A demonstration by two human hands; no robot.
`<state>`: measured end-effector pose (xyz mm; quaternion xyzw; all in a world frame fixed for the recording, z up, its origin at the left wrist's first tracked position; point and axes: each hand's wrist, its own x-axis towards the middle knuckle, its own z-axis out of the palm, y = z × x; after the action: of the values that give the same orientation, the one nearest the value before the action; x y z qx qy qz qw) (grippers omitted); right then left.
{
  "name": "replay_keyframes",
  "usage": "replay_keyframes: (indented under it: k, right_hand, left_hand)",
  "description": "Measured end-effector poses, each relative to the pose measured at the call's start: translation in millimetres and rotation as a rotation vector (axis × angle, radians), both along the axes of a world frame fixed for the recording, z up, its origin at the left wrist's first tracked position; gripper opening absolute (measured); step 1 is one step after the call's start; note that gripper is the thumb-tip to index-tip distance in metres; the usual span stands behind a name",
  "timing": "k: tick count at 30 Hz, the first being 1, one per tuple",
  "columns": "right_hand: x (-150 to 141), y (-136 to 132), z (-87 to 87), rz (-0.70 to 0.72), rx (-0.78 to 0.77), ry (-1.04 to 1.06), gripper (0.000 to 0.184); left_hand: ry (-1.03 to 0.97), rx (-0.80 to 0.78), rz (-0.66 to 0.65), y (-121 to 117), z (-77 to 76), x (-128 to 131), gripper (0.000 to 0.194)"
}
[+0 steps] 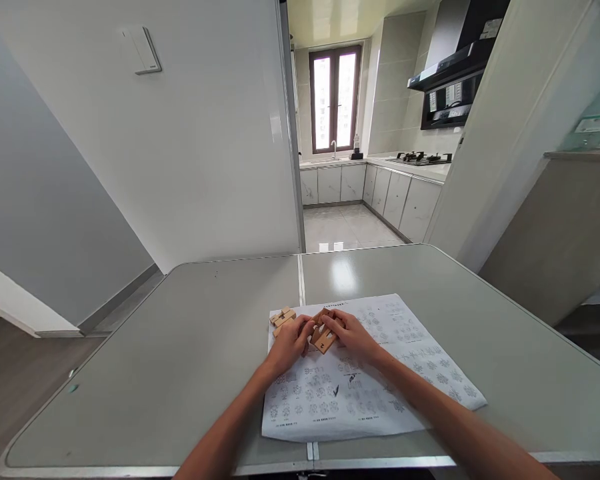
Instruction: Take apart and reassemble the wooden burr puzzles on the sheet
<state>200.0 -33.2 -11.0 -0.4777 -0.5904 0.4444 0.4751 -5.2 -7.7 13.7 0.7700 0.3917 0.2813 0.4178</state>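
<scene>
Left hand (291, 341) and right hand (354, 335) curled gripping wooden pieces (324, 342), partly hiding them, printed sheet (400, 343) illegible

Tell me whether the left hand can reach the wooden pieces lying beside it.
Probably yes: the wooden pieces lie right by the left hand on the printed paper, with nothing visible in between.

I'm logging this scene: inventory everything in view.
table: one, grey, foreground
sheet: one, white, on table
held blocks: count unclear, tan, over sheet
other blocks: count unclear, tan, sheet's far-left corner
fixture: one, white, upper left
window: one, dark-framed, top centre
tap: one, silver, below window
cabinets: several, white, beyond table
hob: one, black, upper right
hood: one, black, above hob
container: one, clear, far right
left hand: one, on held blocks
right hand: one, on held blocks
</scene>
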Motion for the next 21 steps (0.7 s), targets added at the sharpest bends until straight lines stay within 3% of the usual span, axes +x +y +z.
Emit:
replay_keyframes:
  k: [4,13,21]
  right_hand:
    - [2,2,0.4,-0.015,0.034,-0.043,0.049]
    - [6,4,0.8,-0.103,-0.03,0.07,0.047]
    - [11,7,-3.5,-0.107,-0.074,-0.114,0.049]
  left_hand:
    - [-0.011,0.008,0.026,1,-4.8,2,0.041]
    - [-0.066,0.027,0.121,5,-11.9,3,0.041]
    - [-0.138,-0.032,0.16,10,-13.6,6,0.049]
